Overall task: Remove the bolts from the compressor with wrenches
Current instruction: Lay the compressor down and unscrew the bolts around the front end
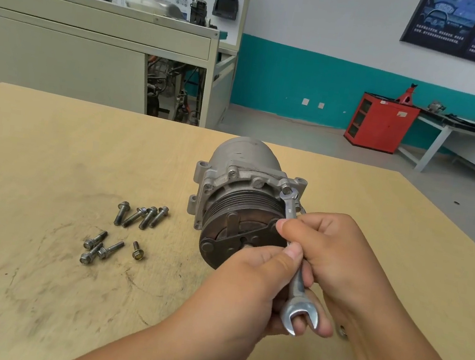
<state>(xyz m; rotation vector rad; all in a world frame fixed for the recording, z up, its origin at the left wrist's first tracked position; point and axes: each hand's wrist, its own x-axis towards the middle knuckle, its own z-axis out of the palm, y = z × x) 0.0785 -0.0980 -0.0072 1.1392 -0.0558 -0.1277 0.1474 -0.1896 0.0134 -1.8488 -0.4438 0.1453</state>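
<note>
A grey metal compressor (241,162) lies on its side on the wooden table (50,153), its dark pulley (244,211) facing me. A silver combination wrench (296,282) runs from a bolt (286,190) on the upper right flange down toward me, its ring end set on the bolt head and its open jaw near my palms. My right hand (332,254) grips the wrench shaft with curled fingers. My left hand (256,277) also holds the shaft, thumb pressed on it just below the right fingers. Several removed bolts (139,216) lie in two loose groups left of the compressor.
The table's right edge runs diagonally close to my right forearm. Behind the table stand a grey training bench (96,47) with a wiring board, a red cabinet (381,123) and a white workbench (473,142) by the teal wall.
</note>
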